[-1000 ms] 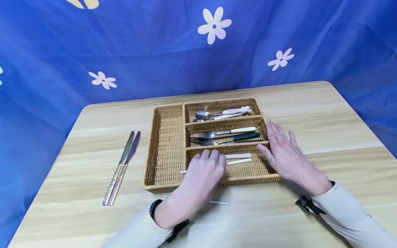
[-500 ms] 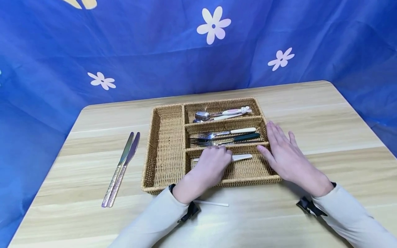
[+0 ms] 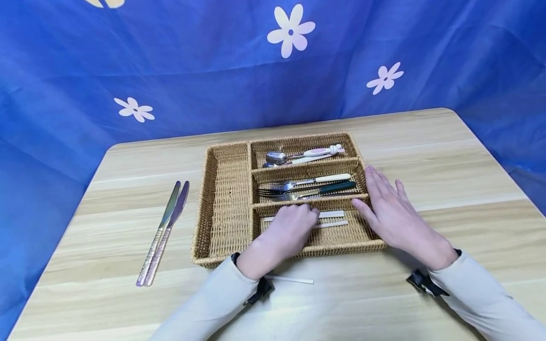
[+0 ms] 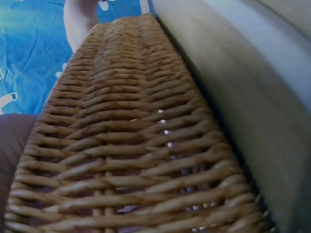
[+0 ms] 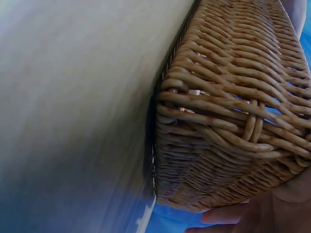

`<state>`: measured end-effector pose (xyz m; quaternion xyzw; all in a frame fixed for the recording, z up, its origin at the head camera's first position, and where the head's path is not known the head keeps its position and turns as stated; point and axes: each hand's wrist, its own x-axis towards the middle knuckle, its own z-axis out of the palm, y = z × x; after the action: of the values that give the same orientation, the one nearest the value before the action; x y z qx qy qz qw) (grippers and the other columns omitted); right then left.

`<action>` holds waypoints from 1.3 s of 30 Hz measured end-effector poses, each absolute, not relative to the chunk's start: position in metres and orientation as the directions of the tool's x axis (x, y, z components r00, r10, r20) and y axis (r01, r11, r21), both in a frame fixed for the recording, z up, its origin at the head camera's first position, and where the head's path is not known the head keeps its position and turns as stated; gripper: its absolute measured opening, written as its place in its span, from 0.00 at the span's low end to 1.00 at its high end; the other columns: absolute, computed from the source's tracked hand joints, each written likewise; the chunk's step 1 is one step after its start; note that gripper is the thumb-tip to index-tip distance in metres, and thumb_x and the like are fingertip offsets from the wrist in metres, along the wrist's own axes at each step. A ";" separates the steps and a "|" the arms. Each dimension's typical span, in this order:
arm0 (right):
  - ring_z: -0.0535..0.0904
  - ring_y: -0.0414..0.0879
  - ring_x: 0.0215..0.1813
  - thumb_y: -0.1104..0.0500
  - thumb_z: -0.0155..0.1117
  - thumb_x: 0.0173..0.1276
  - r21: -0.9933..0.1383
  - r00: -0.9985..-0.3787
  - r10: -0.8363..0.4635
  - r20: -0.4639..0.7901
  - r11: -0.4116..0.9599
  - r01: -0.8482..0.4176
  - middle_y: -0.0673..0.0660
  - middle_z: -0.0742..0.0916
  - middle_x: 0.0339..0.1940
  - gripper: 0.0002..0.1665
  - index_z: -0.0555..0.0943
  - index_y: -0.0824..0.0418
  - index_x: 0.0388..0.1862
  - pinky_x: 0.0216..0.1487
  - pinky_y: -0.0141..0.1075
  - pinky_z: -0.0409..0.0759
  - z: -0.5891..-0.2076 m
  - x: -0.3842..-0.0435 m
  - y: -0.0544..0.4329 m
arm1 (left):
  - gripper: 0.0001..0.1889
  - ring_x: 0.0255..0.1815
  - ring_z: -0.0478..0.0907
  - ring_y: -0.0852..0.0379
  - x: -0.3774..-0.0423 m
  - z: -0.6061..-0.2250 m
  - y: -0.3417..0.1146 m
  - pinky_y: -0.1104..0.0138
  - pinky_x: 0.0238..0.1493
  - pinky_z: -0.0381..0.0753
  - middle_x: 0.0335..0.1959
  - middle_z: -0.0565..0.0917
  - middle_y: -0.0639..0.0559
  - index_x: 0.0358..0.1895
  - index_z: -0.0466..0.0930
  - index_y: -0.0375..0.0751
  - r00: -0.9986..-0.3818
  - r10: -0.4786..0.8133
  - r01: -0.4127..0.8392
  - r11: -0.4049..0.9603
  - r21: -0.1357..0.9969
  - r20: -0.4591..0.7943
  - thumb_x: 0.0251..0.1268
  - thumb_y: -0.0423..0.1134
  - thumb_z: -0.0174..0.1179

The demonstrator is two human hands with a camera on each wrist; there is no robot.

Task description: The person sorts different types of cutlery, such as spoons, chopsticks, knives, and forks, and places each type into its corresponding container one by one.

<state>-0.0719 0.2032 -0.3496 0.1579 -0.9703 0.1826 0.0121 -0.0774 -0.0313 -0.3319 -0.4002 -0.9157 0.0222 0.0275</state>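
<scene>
A woven cutlery basket (image 3: 228,140) with several compartments lies on the table. My left hand (image 3: 290,229) reaches into the front compartment, its fingers bent down over white chopsticks (image 3: 334,214). One chopstick (image 3: 332,224) sticks out from under this hand, slightly apart from the others; the fingertips on it are hidden. My right hand (image 3: 394,215) rests against the basket's right wall, fingers straight along the outside and thumb over the rim. The right wrist view shows fingers (image 5: 226,213) beside the wicker corner. In the left wrist view the front wicker wall (image 4: 121,121) fills the middle.
Spoons (image 3: 277,157) lie in the back compartment, forks (image 3: 337,187) in the middle one. Two knives (image 3: 164,232) lie on the table (image 3: 85,246) left of the basket. Another chopstick (image 3: 294,280) lies in front of the basket, partly behind the left cuff.
My left hand has moved right and slightly forward, straightening a slanted chopstick inside the front compartment. That chopstick has since come slightly apart from the others. My right hand stays on the wall.
</scene>
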 end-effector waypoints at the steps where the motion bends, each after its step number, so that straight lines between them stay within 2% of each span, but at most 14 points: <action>1: 0.45 0.67 0.76 0.40 0.36 0.78 -0.351 -0.949 -0.303 0.084 0.883 -0.312 0.68 0.48 0.78 0.45 0.39 0.71 0.76 0.71 0.66 0.39 -0.350 -0.072 0.203 | 0.07 0.18 0.73 0.57 -0.078 -0.332 -0.031 0.71 0.17 0.75 0.21 0.78 0.49 0.34 0.80 0.37 -0.680 0.733 0.731 0.681 -0.055 0.033 0.54 0.24 0.61; 7: 0.47 0.66 0.76 0.41 0.36 0.78 -0.354 -0.947 -0.309 0.094 0.878 -0.322 0.69 0.49 0.78 0.45 0.39 0.72 0.76 0.70 0.67 0.40 -0.350 -0.072 0.203 | 0.05 0.17 0.73 0.57 -0.079 -0.334 -0.033 0.71 0.16 0.74 0.20 0.77 0.49 0.30 0.79 0.38 -0.686 0.727 0.725 0.687 -0.047 0.032 0.54 0.24 0.61; 10: 0.46 0.65 0.77 0.40 0.36 0.78 -0.355 -0.946 -0.310 0.091 0.878 -0.322 0.69 0.50 0.78 0.45 0.39 0.71 0.76 0.71 0.67 0.40 -0.350 -0.072 0.202 | 0.05 0.18 0.73 0.58 -0.080 -0.333 -0.035 0.71 0.18 0.76 0.19 0.77 0.51 0.29 0.78 0.40 -0.677 0.736 0.736 0.677 0.015 0.013 0.61 0.33 0.63; 13: 0.46 0.64 0.77 0.40 0.36 0.78 -0.358 -0.947 -0.311 0.085 0.877 -0.320 0.70 0.50 0.77 0.45 0.39 0.72 0.76 0.71 0.67 0.40 -0.350 -0.072 0.202 | 0.08 0.20 0.75 0.58 -0.081 -0.330 -0.039 0.71 0.22 0.79 0.21 0.78 0.52 0.29 0.79 0.41 -0.672 0.740 0.735 0.672 0.092 -0.030 0.62 0.40 0.65; 16: 0.46 0.65 0.77 0.40 0.36 0.78 -0.363 -0.947 -0.309 0.084 0.876 -0.318 0.70 0.50 0.77 0.45 0.38 0.71 0.76 0.71 0.67 0.39 -0.349 -0.072 0.203 | 0.03 0.22 0.75 0.57 -0.082 -0.326 -0.042 0.71 0.24 0.79 0.22 0.79 0.51 0.31 0.81 0.40 -0.686 0.725 0.720 0.688 0.092 -0.058 0.58 0.33 0.66; 19: 0.47 0.65 0.76 0.41 0.36 0.79 -0.362 -0.947 -0.310 0.085 0.876 -0.319 0.70 0.50 0.77 0.45 0.38 0.71 0.76 0.71 0.67 0.39 -0.348 -0.072 0.203 | 0.04 0.20 0.74 0.56 -0.082 -0.326 -0.043 0.70 0.21 0.77 0.21 0.78 0.49 0.30 0.81 0.39 -0.708 0.706 0.704 0.709 0.040 -0.039 0.56 0.27 0.62; 26: 0.47 0.66 0.76 0.40 0.36 0.79 -0.364 -0.946 -0.316 0.076 0.874 -0.322 0.70 0.49 0.77 0.46 0.38 0.72 0.76 0.70 0.67 0.39 -0.348 -0.073 0.203 | 0.14 0.14 0.71 0.57 -0.083 -0.336 -0.038 0.69 0.14 0.75 0.16 0.76 0.49 0.17 0.75 0.41 -0.752 0.658 0.659 0.750 0.055 0.037 0.60 0.31 0.61; 31: 0.47 0.65 0.76 0.40 0.35 0.79 -0.368 -0.948 -0.312 0.068 0.875 -0.314 0.70 0.49 0.77 0.46 0.37 0.72 0.76 0.71 0.67 0.39 -0.349 -0.073 0.204 | 0.17 0.13 0.70 0.57 -0.083 -0.339 -0.037 0.68 0.14 0.75 0.14 0.75 0.50 0.14 0.70 0.43 -0.774 0.631 0.633 0.771 0.074 0.050 0.61 0.31 0.60; 34: 0.47 0.65 0.76 0.40 0.35 0.78 -0.371 -0.948 -0.310 0.068 0.874 -0.313 0.70 0.48 0.77 0.46 0.37 0.72 0.76 0.70 0.67 0.39 -0.350 -0.073 0.204 | 0.17 0.13 0.69 0.58 -0.081 -0.336 -0.038 0.69 0.14 0.74 0.14 0.74 0.51 0.15 0.71 0.43 -0.774 0.630 0.633 0.769 0.090 0.061 0.62 0.33 0.60; 39: 0.47 0.66 0.76 0.40 0.36 0.78 -0.371 -0.948 -0.309 0.077 0.874 -0.315 0.70 0.49 0.77 0.46 0.37 0.72 0.76 0.70 0.67 0.39 -0.350 -0.073 0.204 | 0.10 0.14 0.70 0.60 -0.066 -0.315 -0.042 0.72 0.14 0.72 0.17 0.76 0.52 0.26 0.77 0.41 -0.746 0.657 0.666 0.739 0.101 0.107 0.66 0.39 0.60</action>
<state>-0.0728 0.2036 -0.3497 0.1613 -0.9679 0.1927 0.0075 -0.0658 -0.0424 -0.3152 -0.3548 -0.9320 -0.0662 0.0323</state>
